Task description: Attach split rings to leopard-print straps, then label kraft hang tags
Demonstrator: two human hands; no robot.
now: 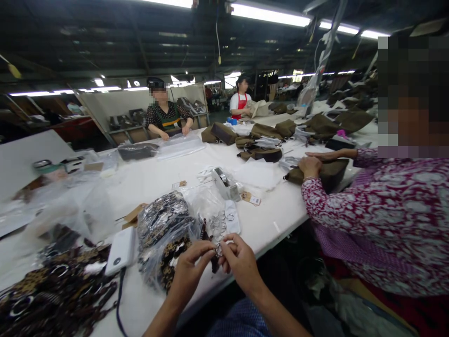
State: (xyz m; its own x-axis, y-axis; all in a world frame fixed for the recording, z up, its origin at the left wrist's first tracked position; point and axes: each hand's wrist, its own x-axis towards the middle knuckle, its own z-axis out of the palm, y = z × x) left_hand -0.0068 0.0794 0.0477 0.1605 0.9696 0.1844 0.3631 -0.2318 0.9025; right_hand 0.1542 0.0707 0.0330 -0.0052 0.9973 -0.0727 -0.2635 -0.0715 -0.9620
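My left hand [194,263] and my right hand [239,262] meet low in the middle, over the table's near edge. Both pinch a small silver metal ring [218,249] between thumb and fingers. A short dark brown piece [214,267] hangs below the fingertips; how it joins the ring is hidden. Just beyond lie several loose metal rings [218,220] on clear plastic and a white packet [231,216]. Close to my left hand is a clear plastic bag [164,234] full of brown and black patterned pieces.
A white power bank [120,250] with a dark cable and a heap of dark brown pieces [52,290] lie left. A tape dispenser [225,185] stands ahead. At right a co-worker [379,220] handles an olive bag [326,175]. Two people work across the white table [161,175].
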